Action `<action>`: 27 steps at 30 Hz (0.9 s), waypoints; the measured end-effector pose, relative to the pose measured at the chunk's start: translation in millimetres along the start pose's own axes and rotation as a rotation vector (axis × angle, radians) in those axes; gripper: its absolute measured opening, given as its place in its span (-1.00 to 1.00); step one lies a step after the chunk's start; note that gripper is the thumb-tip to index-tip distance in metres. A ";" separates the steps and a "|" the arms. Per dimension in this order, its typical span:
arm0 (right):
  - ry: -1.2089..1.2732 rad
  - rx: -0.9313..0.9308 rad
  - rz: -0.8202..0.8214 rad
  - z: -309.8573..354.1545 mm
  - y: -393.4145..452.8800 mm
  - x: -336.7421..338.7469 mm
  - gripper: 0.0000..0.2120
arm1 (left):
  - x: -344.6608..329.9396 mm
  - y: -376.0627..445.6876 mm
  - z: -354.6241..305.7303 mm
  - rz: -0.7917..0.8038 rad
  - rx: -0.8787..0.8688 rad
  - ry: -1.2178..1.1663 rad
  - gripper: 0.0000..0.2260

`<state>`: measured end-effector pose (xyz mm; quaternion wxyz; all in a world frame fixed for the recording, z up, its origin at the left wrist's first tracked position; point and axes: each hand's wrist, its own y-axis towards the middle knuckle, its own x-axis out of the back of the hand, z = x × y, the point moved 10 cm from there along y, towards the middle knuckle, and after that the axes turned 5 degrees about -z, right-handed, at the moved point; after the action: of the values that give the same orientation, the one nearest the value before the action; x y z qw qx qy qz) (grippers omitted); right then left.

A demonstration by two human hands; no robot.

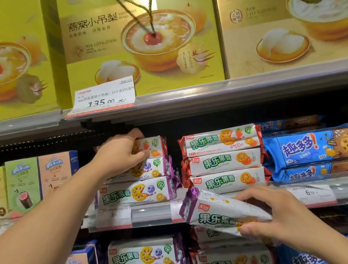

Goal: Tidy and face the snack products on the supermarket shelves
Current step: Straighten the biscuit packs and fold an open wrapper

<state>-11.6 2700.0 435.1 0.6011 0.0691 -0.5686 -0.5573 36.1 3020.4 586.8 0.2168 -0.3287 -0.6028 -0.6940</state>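
On the middle shelf (pixel 249 197) stand two stacks of white biscuit packs. The purple-ended stack (pixel 137 192) is on the left and the red-ended stack (pixel 223 160) on the right. My left hand (pixel 123 154) grips a red-ended strawberry pack (pixel 153 147) lying on top of the purple-ended stack. My right hand (pixel 264 213) holds a loose purple-ended pack (pixel 214 210), tilted, in front of the shelf edge below the red-ended stack.
Blue cookie packs (pixel 320 148) lie right of the red-ended stack. Wafer-roll boxes (pixel 24 184) stand at the left. Large yellow gift boxes (pixel 139 35) fill the top shelf behind a price tag (pixel 103 95). More biscuit packs (pixel 144 260) sit on the lower shelf.
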 end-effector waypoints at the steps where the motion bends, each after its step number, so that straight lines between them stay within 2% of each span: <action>1: -0.002 -0.003 0.001 0.6 -0.5 0.1 -0.55 | 1.4 -0.1 -1.5 -0.003 -0.005 -0.008 -0.64; 5: -0.021 0.014 0.012 6.1 -2.1 0.9 -0.56 | 9.3 -2.0 -5.5 -0.083 -0.010 -0.051 -0.57; 10: -0.007 -0.032 0.016 6.7 -3.4 2.8 -0.56 | 53.3 -14.3 -5.5 -0.463 0.008 -0.019 -0.49; 13: 0.001 -0.045 0.003 5.9 -2.7 4.8 -0.57 | 66.2 -33.4 -11.4 -0.539 -0.031 -0.041 -0.44; 18: -0.008 -0.072 -0.007 4.1 -2.1 3.8 -0.57 | 55.3 -84.7 -26.5 -0.390 -0.065 -0.155 -0.50; 23: -0.006 -0.101 0.004 7.9 2.2 6.1 -0.61 | 40.5 -145.9 -26.5 -0.160 -0.015 -0.234 -0.59; 27: -0.026 -0.058 0.016 27.8 9.8 8.2 -0.61 | 15.5 -179.5 -40.9 0.032 -0.093 -0.270 -0.63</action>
<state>-29.1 2712.7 456.7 0.5997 0.0397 -0.5606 -0.5696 -107.7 3014.0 471.0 0.1294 -0.4384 -0.5881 -0.6672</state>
